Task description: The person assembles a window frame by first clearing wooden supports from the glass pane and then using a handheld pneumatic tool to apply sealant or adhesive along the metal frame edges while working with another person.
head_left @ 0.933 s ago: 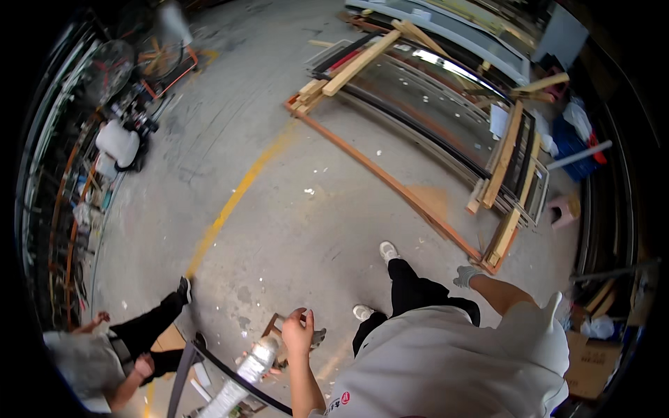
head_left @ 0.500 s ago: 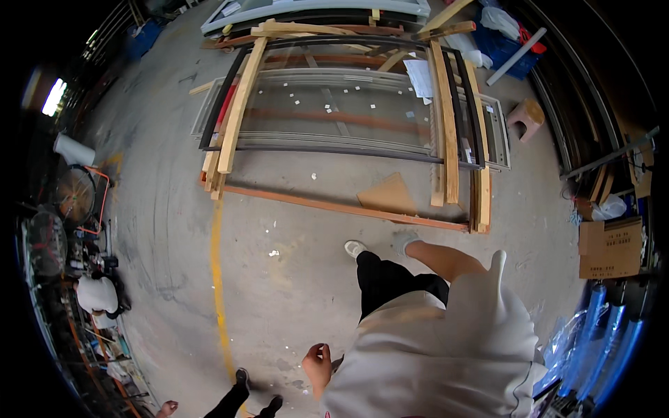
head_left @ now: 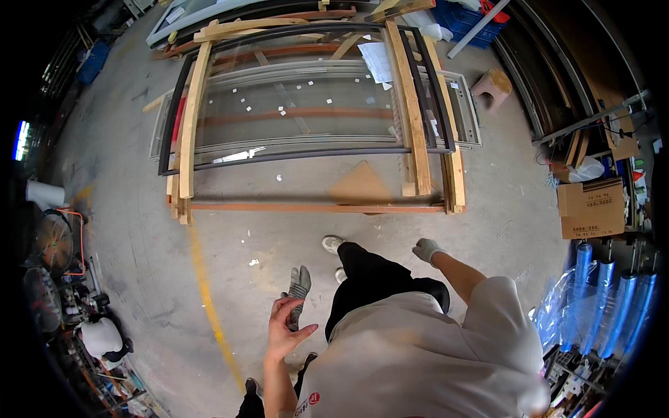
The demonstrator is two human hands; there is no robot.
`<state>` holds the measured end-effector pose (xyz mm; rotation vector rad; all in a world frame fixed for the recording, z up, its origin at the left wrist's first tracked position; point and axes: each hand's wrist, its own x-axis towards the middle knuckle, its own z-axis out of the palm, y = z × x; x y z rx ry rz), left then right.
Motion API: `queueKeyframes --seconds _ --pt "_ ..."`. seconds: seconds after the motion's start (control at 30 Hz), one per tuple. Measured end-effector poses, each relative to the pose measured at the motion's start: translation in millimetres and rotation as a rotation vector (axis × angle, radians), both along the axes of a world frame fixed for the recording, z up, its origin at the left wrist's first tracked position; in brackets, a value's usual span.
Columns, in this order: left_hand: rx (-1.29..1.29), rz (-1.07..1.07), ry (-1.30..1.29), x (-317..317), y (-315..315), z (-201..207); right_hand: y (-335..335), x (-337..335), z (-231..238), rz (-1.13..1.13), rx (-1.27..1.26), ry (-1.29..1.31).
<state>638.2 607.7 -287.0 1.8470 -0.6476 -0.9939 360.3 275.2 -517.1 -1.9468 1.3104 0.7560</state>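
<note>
Since half a second ago the view has swung so that the stack of curved glass panels in dark frames [head_left: 313, 104], braced with pale timber battens [head_left: 194, 118], sits squarely ahead at the top of the picture rather than off to one side. The left hand [head_left: 286, 331], then only a small shape low at the shirt's edge, has come up beside the body. The right hand [head_left: 426, 249] has moved from ahead of the black trousers out to the right, and the white shoe [head_left: 332, 244] has come a little nearer the stack's front rail [head_left: 313, 207].

Judging by this, the person is walking up to the glass while sorting out hand protection: one hand is covered, the other is not.

The left hand is bare, palm turned up, its fingers [head_left: 282, 306] loosely curled round the cuff end of a limp grey knitted work glove [head_left: 298, 292]; the glove's fingers stick up above the hand, over the grey concrete floor [head_left: 230, 237]. The hold looks light, a pinch and not a clench. The right hand already wears a pale grey glove and hangs beside the hip with its fingers gently bent, holding nothing and touching nothing.
</note>
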Motion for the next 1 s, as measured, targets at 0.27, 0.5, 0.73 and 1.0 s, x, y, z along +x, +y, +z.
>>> queueKeyframes --seconds 0.27,0.5,0.73,1.0 --pt "0.306 -0.14 -0.082 -65.0 -25.7 -38.4 -32.1 -124.5 -46.3 0.125 0.064 0.319" --pt "0.578 -0.111 0.077 -135.6 -76.8 -76.2 -151.0 11.8 -4.6 -0.059 -0.249 -0.121" --pt "0.752 0.022 0.367 -177.8 -136.3 -57.9 -217.5 71.1 1.1 0.389 -0.278 -0.215" --pt "0.622 0.281 0.47 -250.6 -142.1 -68.0 -241.6 56.5 -43.9 0.514 0.129 -0.316"
